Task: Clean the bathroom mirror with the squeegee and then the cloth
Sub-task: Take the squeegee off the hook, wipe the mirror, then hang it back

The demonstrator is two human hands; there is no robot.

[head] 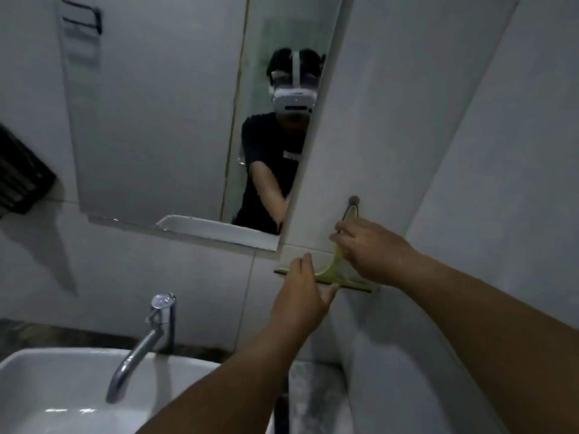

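The bathroom mirror [156,120] hangs on the tiled wall above the sink and reflects a person in a black shirt wearing a headset. A yellow-green squeegee [333,272] hangs on the wall to the mirror's right, its handle loop on a small hook [354,200]. My right hand [372,249] grips the squeegee's handle. My left hand [302,296] holds the blade's left part from below, fingers up along it and thumb under the bar. No cloth is in view.
A white sink [62,386] with a chrome tap [150,333] sits at the lower left. A dark rack [22,177] is fixed to the wall at the left edge. A wall corner rises at the right.
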